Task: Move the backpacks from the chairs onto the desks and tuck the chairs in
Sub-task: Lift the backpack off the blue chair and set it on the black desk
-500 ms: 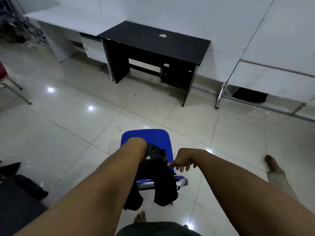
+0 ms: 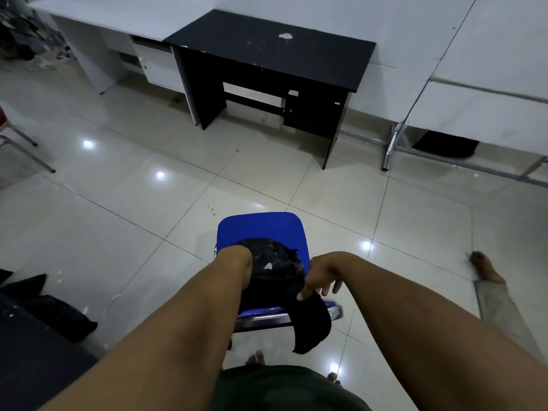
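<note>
A black backpack lies on the seat of a blue chair just in front of me, and one strap hangs over the chair's near edge. My left hand bends down into the backpack's left side, so its fingers are hidden. My right hand pinches the strap at the backpack's right side. Ahead by the wall stands a black desk with a bare top. A white desk adjoins it on the left.
A dark bag lies on the tiled floor at lower left beside a dark surface. A red chair's metal legs show at the left edge. A folding table's frame stands at the right. Another person's foot rests on the floor.
My right hand has dropped from the chair's edge onto the backpack strap, which now hangs out to the right. The black desk looks nearer.
</note>
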Tool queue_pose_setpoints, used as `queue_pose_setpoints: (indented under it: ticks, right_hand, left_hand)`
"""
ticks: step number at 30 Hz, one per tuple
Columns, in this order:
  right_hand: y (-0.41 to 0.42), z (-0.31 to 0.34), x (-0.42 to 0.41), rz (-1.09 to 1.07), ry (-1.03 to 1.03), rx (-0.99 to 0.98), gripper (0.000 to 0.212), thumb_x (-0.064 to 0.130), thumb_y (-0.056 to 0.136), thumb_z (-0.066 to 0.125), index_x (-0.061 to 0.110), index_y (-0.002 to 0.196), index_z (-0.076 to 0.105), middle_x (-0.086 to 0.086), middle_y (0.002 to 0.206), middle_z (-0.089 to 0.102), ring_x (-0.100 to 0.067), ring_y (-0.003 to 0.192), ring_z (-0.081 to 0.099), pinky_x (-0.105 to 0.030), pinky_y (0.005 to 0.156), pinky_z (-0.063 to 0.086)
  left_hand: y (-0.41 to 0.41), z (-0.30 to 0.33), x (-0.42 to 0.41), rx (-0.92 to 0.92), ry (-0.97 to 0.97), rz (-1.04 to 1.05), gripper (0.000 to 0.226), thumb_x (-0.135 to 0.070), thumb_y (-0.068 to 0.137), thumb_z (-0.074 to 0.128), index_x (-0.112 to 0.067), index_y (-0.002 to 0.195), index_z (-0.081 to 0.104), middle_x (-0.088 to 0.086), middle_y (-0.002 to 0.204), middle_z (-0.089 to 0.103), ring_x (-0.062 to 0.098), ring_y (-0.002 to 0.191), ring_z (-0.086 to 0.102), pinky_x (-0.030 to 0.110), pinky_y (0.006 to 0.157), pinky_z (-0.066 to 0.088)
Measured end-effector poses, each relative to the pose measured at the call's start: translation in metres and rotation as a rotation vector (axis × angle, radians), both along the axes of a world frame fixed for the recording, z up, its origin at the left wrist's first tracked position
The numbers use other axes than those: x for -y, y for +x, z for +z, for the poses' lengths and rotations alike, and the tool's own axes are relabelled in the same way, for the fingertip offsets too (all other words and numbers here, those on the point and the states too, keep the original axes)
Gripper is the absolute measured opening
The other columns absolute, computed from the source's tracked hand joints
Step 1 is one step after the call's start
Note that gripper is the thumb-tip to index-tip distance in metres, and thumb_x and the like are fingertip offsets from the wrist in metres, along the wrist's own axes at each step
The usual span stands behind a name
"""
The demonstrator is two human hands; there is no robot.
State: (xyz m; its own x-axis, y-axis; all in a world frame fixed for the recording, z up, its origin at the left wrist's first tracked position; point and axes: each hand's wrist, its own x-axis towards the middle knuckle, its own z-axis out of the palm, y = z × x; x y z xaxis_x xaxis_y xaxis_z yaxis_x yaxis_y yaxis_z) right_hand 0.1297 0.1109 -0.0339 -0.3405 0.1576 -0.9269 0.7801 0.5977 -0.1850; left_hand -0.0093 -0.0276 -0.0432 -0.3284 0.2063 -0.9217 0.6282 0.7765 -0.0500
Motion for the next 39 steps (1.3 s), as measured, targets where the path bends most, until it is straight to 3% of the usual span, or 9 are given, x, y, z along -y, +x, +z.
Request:
queue_pose_setpoints:
  ticks: [2,4,6,13,17,23,28,34,39]
  right_hand:
    - [-0.004,-0.001,-0.002,0.047,0.038,-0.009,0.05,0.035,0.087,0.073,0.005,0.125,0.06,-0.014,0.127,0.063,-0.029,0.113,0.064,-0.044,0.098,0.053]
    - [-0.008,0.0,-0.009,0.121,0.133,-0.04,0.049,0.033,0.086,0.073,0.005,0.124,0.06,-0.013,0.127,0.061,-0.031,0.111,0.064,-0.042,0.094,0.055]
    - [-0.013,0.0,-0.016,0.203,0.243,-0.066,0.051,0.033,0.085,0.074,0.005,0.125,0.059,-0.011,0.125,0.059,-0.03,0.109,0.063,-0.037,0.087,0.055]
    - [-0.014,-0.018,-0.021,0.178,0.513,-0.316,0.027,0.021,0.08,0.069,0.017,0.104,0.058,-0.005,0.1,0.059,-0.024,0.085,0.06,-0.035,0.075,0.053]
    - [-0.01,-0.027,-0.021,0.072,0.491,-0.423,0.019,0.02,0.08,0.066,0.018,0.093,0.052,-0.005,0.099,0.059,-0.025,0.084,0.059,-0.035,0.07,0.052]
    - [-0.003,-0.032,-0.023,-0.093,0.377,-0.454,0.032,0.031,0.079,0.076,0.02,0.094,0.051,-0.004,0.104,0.057,-0.023,0.091,0.057,-0.03,0.074,0.047]
    - [0.003,-0.034,-0.037,-0.148,0.312,-0.36,0.038,0.043,0.09,0.064,0.009,0.108,0.061,-0.011,0.103,0.063,-0.023,0.082,0.06,-0.033,0.077,0.055]
    - [0.003,-0.028,-0.085,0.072,0.387,-0.304,0.033,0.044,0.095,0.056,0.011,0.09,0.058,-0.01,0.106,0.066,-0.024,0.089,0.059,-0.034,0.074,0.048]
    - [-0.004,-0.019,-0.143,0.205,0.412,-0.33,0.034,0.045,0.096,0.052,0.012,0.1,0.061,-0.01,0.116,0.062,-0.026,0.094,0.056,-0.033,0.076,0.044]
  left_hand:
    - [-0.007,-0.012,-0.005,-0.175,0.188,0.1,0.047,0.0,0.094,0.05,0.003,0.141,0.042,0.022,0.144,0.043,0.037,0.131,0.044,0.044,0.109,0.039]
    - [-0.016,-0.011,-0.001,-0.252,0.102,-0.152,0.046,-0.014,0.095,0.055,-0.004,0.14,0.047,0.015,0.14,0.048,0.03,0.128,0.048,0.037,0.108,0.041]
    - [-0.022,-0.003,-0.002,-0.312,0.071,-0.041,0.044,-0.024,0.093,0.058,-0.011,0.134,0.052,0.008,0.135,0.052,0.024,0.124,0.052,0.032,0.105,0.043]
    - [-0.024,-0.008,-0.018,-0.251,0.051,-0.229,0.056,-0.03,0.087,0.067,-0.015,0.138,0.049,0.008,0.138,0.049,0.026,0.122,0.052,0.034,0.097,0.045]
    - [-0.015,-0.023,-0.028,-0.195,0.095,-0.334,0.07,-0.037,0.081,0.075,-0.016,0.141,0.046,0.008,0.145,0.043,0.031,0.129,0.045,0.04,0.105,0.039]
    - [-0.011,-0.03,-0.034,-0.282,0.276,-0.331,0.039,-0.028,0.093,0.057,-0.011,0.129,0.056,0.009,0.127,0.055,0.028,0.112,0.057,0.038,0.092,0.046]
    - [-0.024,-0.019,-0.051,-0.374,0.434,-0.294,0.034,-0.026,0.092,0.052,-0.015,0.123,0.056,0.007,0.116,0.059,0.024,0.101,0.06,0.036,0.083,0.05]
    - [-0.021,-0.009,-0.102,-0.412,0.57,-0.112,0.036,-0.013,0.09,0.048,-0.015,0.126,0.052,0.008,0.116,0.058,0.026,0.101,0.059,0.035,0.076,0.048]
    - [-0.006,-0.003,-0.152,-0.532,0.657,-0.114,0.027,-0.015,0.091,0.048,-0.014,0.118,0.054,0.008,0.106,0.059,0.027,0.094,0.06,0.033,0.066,0.044]
